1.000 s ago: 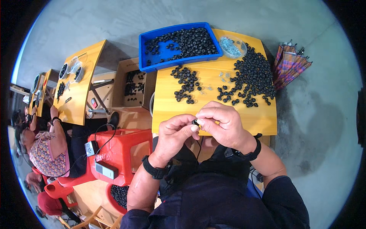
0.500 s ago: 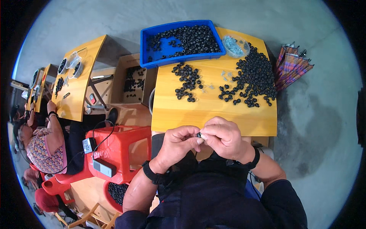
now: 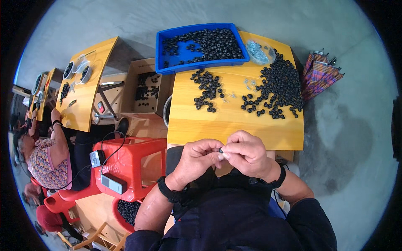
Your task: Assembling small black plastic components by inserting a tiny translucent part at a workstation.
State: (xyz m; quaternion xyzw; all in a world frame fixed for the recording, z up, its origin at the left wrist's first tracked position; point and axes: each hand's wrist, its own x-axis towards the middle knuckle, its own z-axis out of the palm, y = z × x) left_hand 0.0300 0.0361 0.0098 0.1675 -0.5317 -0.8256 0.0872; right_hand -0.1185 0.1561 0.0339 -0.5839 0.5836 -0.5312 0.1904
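Note:
Both hands meet just off the near edge of the yellow table (image 3: pixel 234 134), pinching one small round black part (image 3: pixel 220 150) between them. My left hand (image 3: pixel 197 161) grips it between thumb and forefinger; my right hand (image 3: pixel 247 154) pinches at its right side, with fingertips covering much of it. On the table ahead lie a loose group of black ring-like parts (image 3: pixel 207 90) and, to the right, a larger heap of small black parts (image 3: pixel 282 83). Several tiny silvery metal pieces (image 3: pixel 250 83) are scattered between them.
A blue tray (image 3: pixel 167 70) of black rings sits at the table's far edge, beside a clear tub (image 3: pixel 260 52) of metal pieces. A folded plaid umbrella (image 3: pixel 320 75) leans at the right. Left are a red stool (image 3: pixel 130 167), a cardboard box (image 3: pixel 144 109) and a seated person (image 3: pixel 50 163).
Both hands stay together on the black part, the right fingers shifting slightly around it. The parts on the table look unchanged.

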